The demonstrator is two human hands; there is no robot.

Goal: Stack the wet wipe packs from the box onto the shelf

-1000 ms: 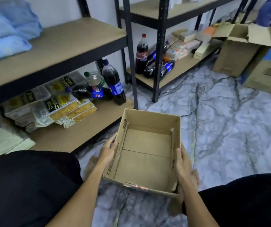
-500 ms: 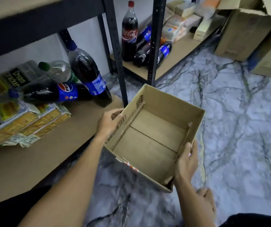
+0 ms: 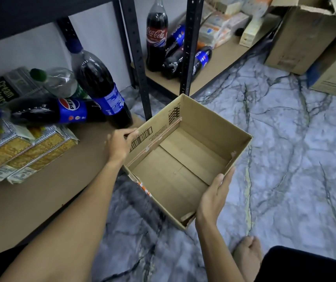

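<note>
An open brown cardboard box is held above the marble floor, and nothing lies inside it. My left hand grips its left wall near the barcode, fingers curled over the rim. My right hand holds the right wall near the front corner, thumb inside and fingers flat against the outside. The box's left edge is close to the front of the lowest wooden shelf. No wet wipe packs show in the box.
Pepsi bottles and cracker packs crowd the lowest shelf's back left. A black upright post stands just behind the box. A Coca-Cola bottle stands on the neighbouring shelf. Large cartons stand at the far right. My bare foot rests on the floor.
I have bent lower and closer to the bottom shelf. The box has turned and moved forward towards the shelf edge and post, still gripped by both hands.
</note>
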